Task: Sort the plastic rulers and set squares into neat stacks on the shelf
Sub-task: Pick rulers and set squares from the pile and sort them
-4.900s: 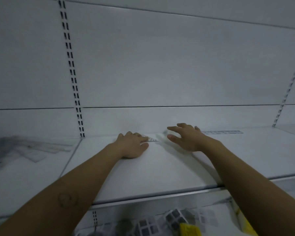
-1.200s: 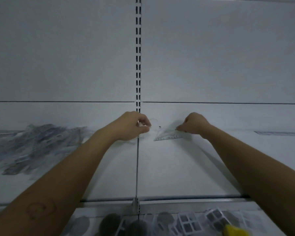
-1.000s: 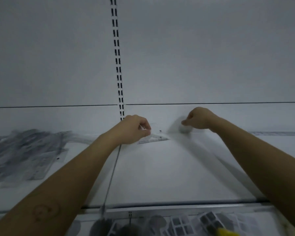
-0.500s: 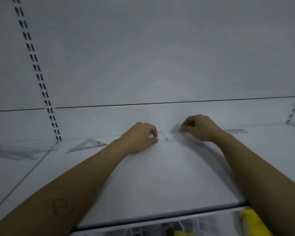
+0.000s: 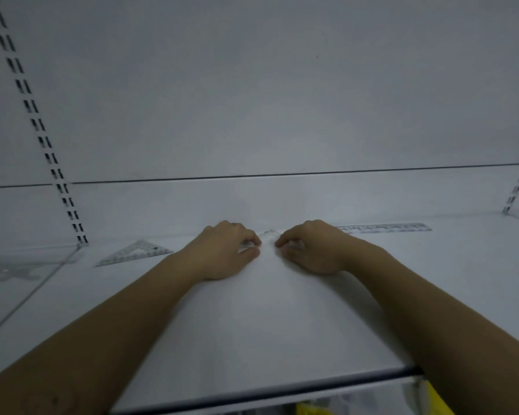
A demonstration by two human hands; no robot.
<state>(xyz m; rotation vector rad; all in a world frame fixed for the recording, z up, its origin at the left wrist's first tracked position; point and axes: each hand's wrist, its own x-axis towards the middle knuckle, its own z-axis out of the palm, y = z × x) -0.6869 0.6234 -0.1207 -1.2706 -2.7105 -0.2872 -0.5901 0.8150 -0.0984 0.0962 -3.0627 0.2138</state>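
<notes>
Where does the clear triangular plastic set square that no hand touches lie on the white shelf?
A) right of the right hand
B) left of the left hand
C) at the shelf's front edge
B: the clear triangular set square lies flat near the back wall, left of the left hand and apart from it.

White shelf point(image 5: 267, 324); clear set square point(image 5: 134, 252) and ruler point(image 5: 384, 227), dark graduations; upright point(image 5: 39, 127), paired black slots; yellow packaging point(image 5: 312, 410).

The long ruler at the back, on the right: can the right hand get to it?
Probably yes. The long ruler lies flat on the shelf just beyond the right hand, with nothing between them. That hand seems to pinch a small clear piece though, so it might let go first.
</notes>
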